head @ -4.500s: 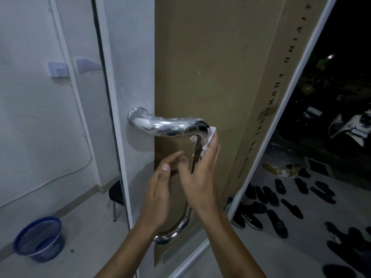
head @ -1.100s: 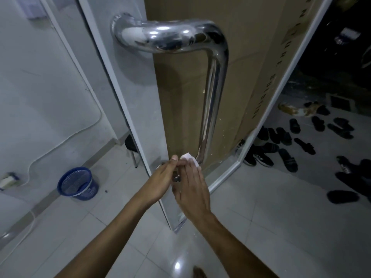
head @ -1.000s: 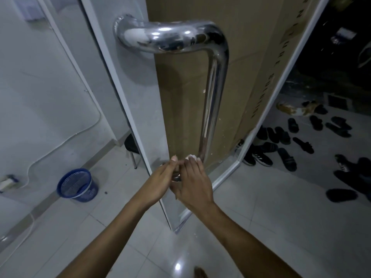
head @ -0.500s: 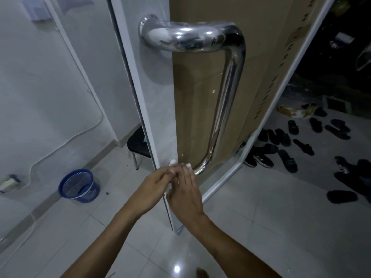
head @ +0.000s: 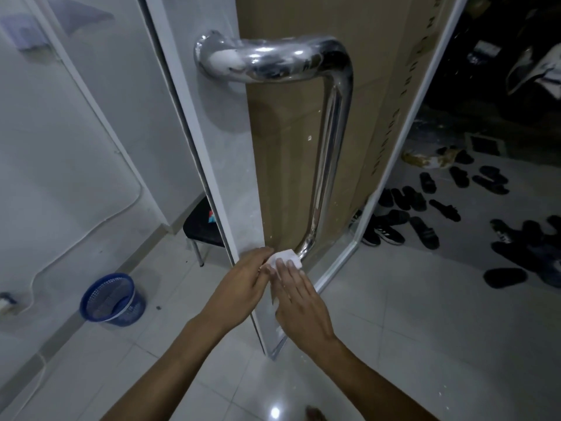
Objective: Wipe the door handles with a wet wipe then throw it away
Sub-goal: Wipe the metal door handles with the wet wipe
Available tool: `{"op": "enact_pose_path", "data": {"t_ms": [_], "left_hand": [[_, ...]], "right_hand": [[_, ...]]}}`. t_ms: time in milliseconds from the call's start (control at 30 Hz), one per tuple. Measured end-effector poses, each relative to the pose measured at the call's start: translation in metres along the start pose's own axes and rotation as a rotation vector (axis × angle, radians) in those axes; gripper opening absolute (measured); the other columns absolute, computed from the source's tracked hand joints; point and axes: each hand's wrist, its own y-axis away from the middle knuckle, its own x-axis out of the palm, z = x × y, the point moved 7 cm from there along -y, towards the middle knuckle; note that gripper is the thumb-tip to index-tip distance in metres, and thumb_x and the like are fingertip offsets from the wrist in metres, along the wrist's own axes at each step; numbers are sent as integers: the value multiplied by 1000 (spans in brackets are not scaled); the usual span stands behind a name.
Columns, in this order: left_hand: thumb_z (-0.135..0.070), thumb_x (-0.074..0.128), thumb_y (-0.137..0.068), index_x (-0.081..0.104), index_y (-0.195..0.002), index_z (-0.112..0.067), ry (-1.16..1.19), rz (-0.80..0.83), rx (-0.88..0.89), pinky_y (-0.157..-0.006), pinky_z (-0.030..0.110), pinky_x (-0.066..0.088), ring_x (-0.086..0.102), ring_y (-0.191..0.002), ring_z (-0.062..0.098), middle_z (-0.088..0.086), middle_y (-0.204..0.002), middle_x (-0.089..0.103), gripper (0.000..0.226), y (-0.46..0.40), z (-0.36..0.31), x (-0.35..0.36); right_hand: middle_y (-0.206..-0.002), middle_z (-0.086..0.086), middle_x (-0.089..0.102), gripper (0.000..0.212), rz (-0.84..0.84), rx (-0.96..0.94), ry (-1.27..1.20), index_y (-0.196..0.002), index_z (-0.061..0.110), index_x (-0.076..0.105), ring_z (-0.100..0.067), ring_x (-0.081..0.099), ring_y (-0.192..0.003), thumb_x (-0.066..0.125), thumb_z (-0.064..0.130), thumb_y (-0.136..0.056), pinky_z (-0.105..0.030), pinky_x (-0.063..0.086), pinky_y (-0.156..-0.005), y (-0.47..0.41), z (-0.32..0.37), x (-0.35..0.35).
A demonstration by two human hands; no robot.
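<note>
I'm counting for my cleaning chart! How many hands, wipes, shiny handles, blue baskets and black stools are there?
Hands: 2 (left hand, right hand)
wet wipe: 1
door handle: 1
blue basket: 1
black stool: 1
Total: 6

- A home's front entrance: many sandals and shoes (head: 425, 208) lie scattered on the floor outside the open door (head: 230, 165) (it is dark out there).
- Indoors, white floor tiles (head: 409, 344), a blue basket (head: 110, 296), a black stool (head: 202, 226).
</note>
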Motion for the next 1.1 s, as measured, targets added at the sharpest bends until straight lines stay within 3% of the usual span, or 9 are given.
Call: {"op": "enact_pose_path", "data": {"t_ms": [167,233,333,467,600,767,833,900,1100], "left_hand": [[-25,36,-100,55,-130,-7,-207,17,104,-107,2,18,61,-116,24,10,-126,63,39,2,5,11],[-20,58,-91,59,-125,-3,-345,-17,187,-110,14,21,64,-112,27,14,-122,65,37,5,12,15],[-3,84,-66,59,-125,0,-412,20,225,-103,35,33,61,-116,28,17,-127,62,64,9,15,21],[10,81,-63,55,-129,0,-427,-3,244,-114,12,7,59,-119,29,18,-130,60,72,8,20,18],[9,76,-68,49,-136,-5,-425,27,289,-115,18,18,55,-125,26,15,-135,57,74,8,19,22],[7,68,-74,46,-139,-7,-396,18,289,-111,32,25,48,-131,23,10,-141,51,70,8,18,23],[6,68,-75,48,-139,-6,-409,20,269,-109,35,28,47,-133,25,11,-143,49,68,9,22,25],[3,77,-70,53,-134,-5,-426,20,257,-102,34,33,53,-127,26,11,-138,54,69,10,22,25],[0,76,-73,52,-135,-8,-392,-1,258,-99,30,33,53,-127,24,9,-140,53,67,11,22,23]], "right_hand": [[-154,-18,33,95,4,367,-272,-149,3,25,-32,34,-142,78,18,-71,-42,44,-107,4,11,0],[-159,-15,22,102,-44,516,-428,-153,8,12,-28,29,-144,78,20,-76,-41,45,-106,-1,19,-2],[-164,-2,-5,81,-177,638,-683,-155,15,-2,-11,6,-150,53,28,-97,-30,32,-115,-6,28,-5],[-161,15,-17,80,-171,881,-1093,-149,37,-16,14,-1,-137,16,76,-87,-1,18,-103,-16,26,-22],[-163,7,-5,73,-108,1051,-1178,-153,26,-16,-2,15,-142,31,48,-101,-10,16,-100,-30,16,-19],[-162,-3,10,69,-198,1165,-1201,-156,14,0,-20,23,-145,37,39,-103,-14,16,-101,-46,-11,-25],[-149,-9,41,56,-288,1281,-1391,-147,14,32,-23,49,-125,36,46,-102,-24,36,-98,-51,-30,-20],[-127,-15,62,69,-285,1372,-1682,-133,15,52,-26,60,-110,25,67,-95,-35,46,-94,-51,-44,-14],[-148,-24,41,98,-175,1355,-2267,-150,12,32,-38,39,-137,17,83,-83,-53,19,-118,-43,-47,14]]}}
